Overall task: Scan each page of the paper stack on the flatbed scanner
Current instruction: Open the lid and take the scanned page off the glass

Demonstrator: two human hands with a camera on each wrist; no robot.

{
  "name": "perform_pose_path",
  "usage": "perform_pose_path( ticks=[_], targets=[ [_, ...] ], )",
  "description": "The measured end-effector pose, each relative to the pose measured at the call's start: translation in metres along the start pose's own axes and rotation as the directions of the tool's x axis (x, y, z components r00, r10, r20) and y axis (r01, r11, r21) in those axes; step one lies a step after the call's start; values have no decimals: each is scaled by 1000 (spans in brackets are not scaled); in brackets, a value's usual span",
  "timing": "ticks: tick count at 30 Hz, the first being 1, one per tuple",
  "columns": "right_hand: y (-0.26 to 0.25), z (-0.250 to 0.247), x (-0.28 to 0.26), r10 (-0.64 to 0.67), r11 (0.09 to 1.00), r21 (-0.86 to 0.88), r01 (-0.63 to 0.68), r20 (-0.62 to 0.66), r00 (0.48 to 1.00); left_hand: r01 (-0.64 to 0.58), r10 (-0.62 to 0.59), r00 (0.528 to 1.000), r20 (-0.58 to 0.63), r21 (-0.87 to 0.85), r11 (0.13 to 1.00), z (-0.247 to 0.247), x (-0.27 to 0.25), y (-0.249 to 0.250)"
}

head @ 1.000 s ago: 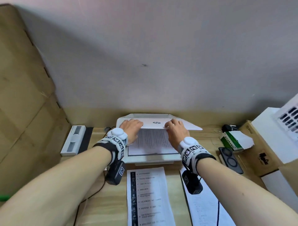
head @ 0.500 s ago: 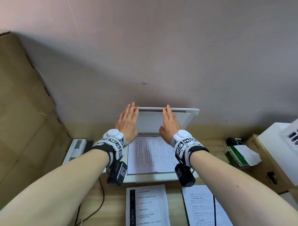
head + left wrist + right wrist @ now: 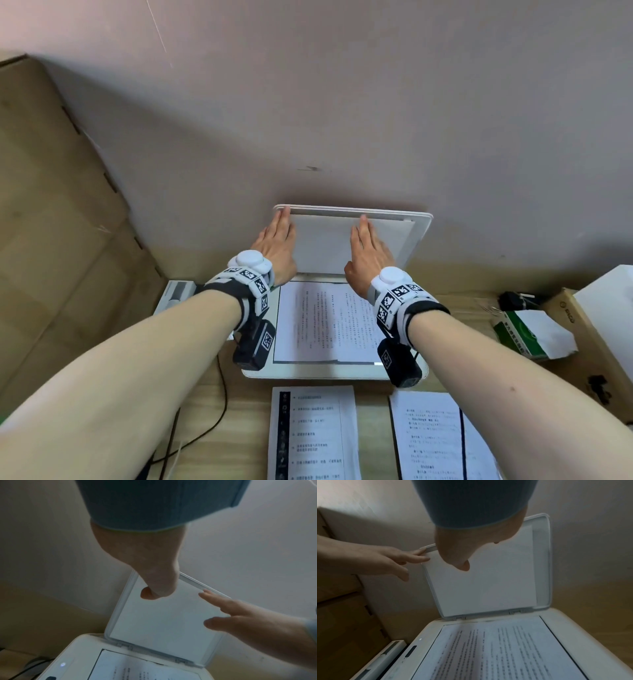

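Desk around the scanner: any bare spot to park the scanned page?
Bare wood left of the front printed sheet, though a black cable crosses it. A narrow strip between that sheet and the right sheet. Right of the scanner is crowded: green-and-white box, cardboard box.

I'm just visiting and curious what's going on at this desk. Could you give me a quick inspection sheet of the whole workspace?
Surface: wooden desk, against a pale wall.
Job's things: scanner with its lid raised; a printed page lies face up on the glass; two more printed sheets, one in front of the scanner, one to its right.
Clutter: green and white box; white bar-shaped device left of the scanner.
Grippers: left hand and right hand lie flat, fingers straight, on the lid's underside.
Cables: black cable across the desk on the left.
Surroundings: cardboard boxes on the left, more boxes on the right.
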State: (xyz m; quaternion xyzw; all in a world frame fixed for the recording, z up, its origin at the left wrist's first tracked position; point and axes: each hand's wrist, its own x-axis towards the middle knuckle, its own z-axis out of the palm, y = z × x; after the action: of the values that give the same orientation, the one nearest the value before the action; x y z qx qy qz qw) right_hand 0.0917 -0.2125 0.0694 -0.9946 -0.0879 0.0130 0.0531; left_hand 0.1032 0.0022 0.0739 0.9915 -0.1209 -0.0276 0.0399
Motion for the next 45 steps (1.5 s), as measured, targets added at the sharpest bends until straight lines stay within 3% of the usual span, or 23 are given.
perform_pose_path(
  ticks=[6, 10, 14, 18, 20, 26, 31, 38, 45],
  targets=[
    [17, 49, -28, -46, 999, 31, 42, 175, 983, -5, 7, 989, 144, -12, 1000, 22, -5, 12],
    [30, 92, -64, -5, 994, 100, -39, 404, 915, -31, 38, 952, 302, -28, 999, 59, -24, 24],
    [38, 128, -97, -21, 991, 132, -36, 406, 913, -137, 124, 856, 502, -11, 991, 104, -50, 41],
    [48, 154, -117, -51, 991, 131, 8, 334, 941, -160, 134, 796, 590, -9, 987, 144, -71, 50],
    [46, 158, -121, -44, 993, 114, 12, 289, 956, -151, 119, 805, 581, 7, 988, 162, -81, 47],
    [33, 167, -138, -59, 997, 65, 45, 218, 974, -87, 63, 900, 432, 36, 996, 189, -101, 55],
    [28, 169, -157, -63, 976, 216, 26, 168, 984, -109, 74, 939, 337, 86, 990, 206, -115, 75],
    [64, 161, -188, 79, 959, 254, -126, 189, 979, -246, 228, 899, 373, 0, 969, 205, -129, 82],
    [111, 147, -229, 274, 924, 220, -313, 191, 943, -428, 353, 832, 427, 92, 899, 181, -125, 115]
  ],
)
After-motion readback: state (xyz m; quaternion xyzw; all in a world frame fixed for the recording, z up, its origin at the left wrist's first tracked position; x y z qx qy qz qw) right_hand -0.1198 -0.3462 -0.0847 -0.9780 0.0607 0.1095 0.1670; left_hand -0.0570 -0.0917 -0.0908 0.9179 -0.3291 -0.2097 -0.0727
